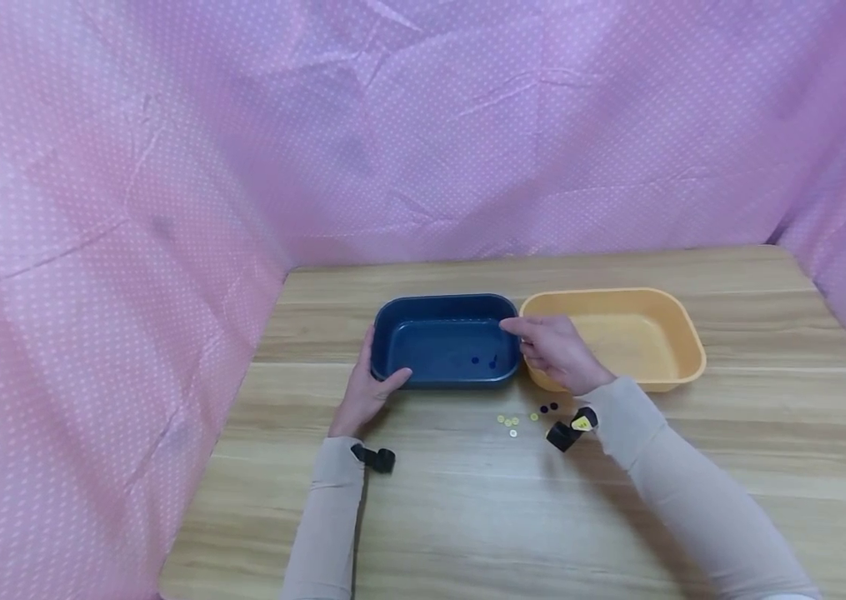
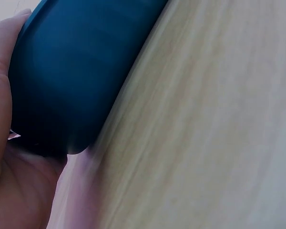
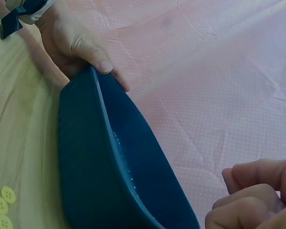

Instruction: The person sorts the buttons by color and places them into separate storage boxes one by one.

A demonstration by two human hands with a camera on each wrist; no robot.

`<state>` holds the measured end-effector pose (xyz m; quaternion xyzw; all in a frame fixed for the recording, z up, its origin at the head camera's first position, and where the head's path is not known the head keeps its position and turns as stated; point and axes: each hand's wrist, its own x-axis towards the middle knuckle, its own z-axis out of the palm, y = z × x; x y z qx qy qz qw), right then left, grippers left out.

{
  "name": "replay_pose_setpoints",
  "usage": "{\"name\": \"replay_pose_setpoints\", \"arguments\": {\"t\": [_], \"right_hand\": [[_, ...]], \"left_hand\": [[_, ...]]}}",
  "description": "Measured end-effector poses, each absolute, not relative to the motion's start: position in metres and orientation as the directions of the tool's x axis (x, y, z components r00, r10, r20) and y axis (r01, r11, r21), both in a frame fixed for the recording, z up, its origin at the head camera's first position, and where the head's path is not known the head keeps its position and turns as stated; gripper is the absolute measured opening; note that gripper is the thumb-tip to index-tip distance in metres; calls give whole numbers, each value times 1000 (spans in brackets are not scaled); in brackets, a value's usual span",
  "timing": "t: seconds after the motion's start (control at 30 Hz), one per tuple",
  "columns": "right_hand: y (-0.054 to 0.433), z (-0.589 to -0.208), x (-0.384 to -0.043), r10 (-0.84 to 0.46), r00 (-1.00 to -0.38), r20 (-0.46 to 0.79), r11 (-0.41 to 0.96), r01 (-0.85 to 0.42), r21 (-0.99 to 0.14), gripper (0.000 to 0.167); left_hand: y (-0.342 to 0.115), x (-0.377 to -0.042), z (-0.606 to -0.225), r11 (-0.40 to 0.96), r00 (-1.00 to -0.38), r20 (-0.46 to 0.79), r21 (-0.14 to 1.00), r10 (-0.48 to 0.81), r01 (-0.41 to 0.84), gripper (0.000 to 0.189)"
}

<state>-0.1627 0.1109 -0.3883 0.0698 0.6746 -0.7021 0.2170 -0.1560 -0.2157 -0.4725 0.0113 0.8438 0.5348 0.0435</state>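
My left hand [image 1: 362, 393] grips the left end of a dark blue plastic basin [image 1: 447, 384], thumb on the front rim and fingers along the outer side. Inside the basin, toward its right, lie a few small dark buttons [image 1: 475, 360]. Above the basin's right rim is my right hand [image 1: 553, 350], its thumb and index fingertips together and the other fingers curled; no button shows between them. On the table in front are several yellow buttons [image 3: 0, 205] and two dark buttons [image 1: 553, 406].
A yellow-orange basin [image 1: 681, 379] stands right beside the blue one, partly behind my right hand. Both basins rest on a wood-grain table [image 1: 453, 500]. Pink dotted cloth [image 1: 468, 167] hangs behind and along the sides.
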Motion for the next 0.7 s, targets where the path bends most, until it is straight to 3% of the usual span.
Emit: {"name": "replay_pose_setpoints", "arguments": {"t": [0.1, 0.2, 0.27, 0.37, 0.47, 0.53, 0.6, 0.7], "right_hand": [[113, -388, -158, -189, -918, -349, 145, 325, -934, 36], [116, -387, -146, -214, -949, -231, 404, 129, -905, 32], [118, -389, -133, -266, -954, -135, 582, -48, -811, 24], [118, -395, -111, -385, -923, -23, 770, -307, -559, 10], [119, -410, -95, -480, -873, 86, 837, -485, -254, 22], [119, -420, -88, -525, -838, 148, 832, -542, -117, 27], [121, -430, -84, -543, -817, 196, 826, -561, -48, 28], [125, -440, -83, -539, -816, 210, 829, -558, -37, 27]], "left_hand": [[-217, -156, -475, 421, -997, -35, 907, 63, -6, 101], [-217, -155, -477, 422, -997, -24, 907, 69, 8, 100], [-217, -155, -478, 423, -997, -25, 906, 74, 9, 99], [-217, -154, -478, 433, -998, -23, 901, 67, 8, 99], [-219, -154, -477, 442, -998, -12, 897, 57, 14, 99], [-219, -155, -477, 447, -998, -3, 894, 58, 23, 99], [-219, -155, -477, 446, -997, -5, 895, 72, 28, 99], [-217, -156, -478, 443, -996, -17, 896, 84, 22, 99]]}}
